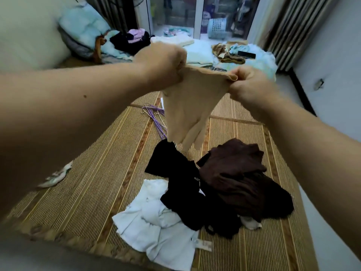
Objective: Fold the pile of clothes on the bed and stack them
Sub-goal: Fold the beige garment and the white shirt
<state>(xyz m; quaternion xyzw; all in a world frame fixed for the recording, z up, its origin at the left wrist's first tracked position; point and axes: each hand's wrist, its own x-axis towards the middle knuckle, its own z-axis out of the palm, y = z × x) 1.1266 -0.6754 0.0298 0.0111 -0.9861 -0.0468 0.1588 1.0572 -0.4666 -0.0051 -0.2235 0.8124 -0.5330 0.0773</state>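
left hand (166, 59): fisted tight on top edge of tan garment (187, 106), 11 o'clock from frame centre
right hand (248, 85): fingers curled, pinching the other corner of the same edge, 1 o'clock
tan garment: up in the air between both fists, hanging clear of the bed, lower ends dangling just above the pile
why held so: probably pulling the top edge taut so the cloth drops flat and shows its shape before the first fold
pile: 6 o'clock, on bamboo mat (93, 173); black garment (181, 184) central, brown garment (238, 173) at its 2 o'clock, white garment (156, 222) at its 8 o'clock; all crumpled, overlapping
purple hangers (156, 118): on mat, 9 o'clock of the hanging cloth
progress: looks early, three pieces not yet folded
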